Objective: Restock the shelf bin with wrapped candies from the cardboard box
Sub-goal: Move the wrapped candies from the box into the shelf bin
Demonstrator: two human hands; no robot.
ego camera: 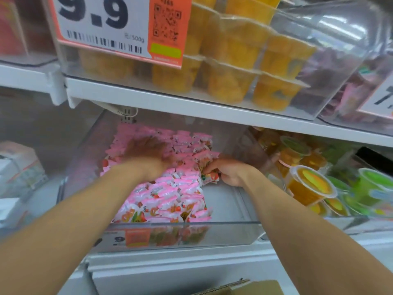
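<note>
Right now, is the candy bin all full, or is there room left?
Partly full: wrapped candies cover the left and back of the bin, but bare floor shows front right, by the right hand.

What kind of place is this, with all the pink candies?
Most likely a shop, in the sweets aisle. A big price tag reading 9.9 with a barcode hangs above a white shelf, a clear bin holds pink wrapped candies, and orange snack cups sit stacked above.
</note>
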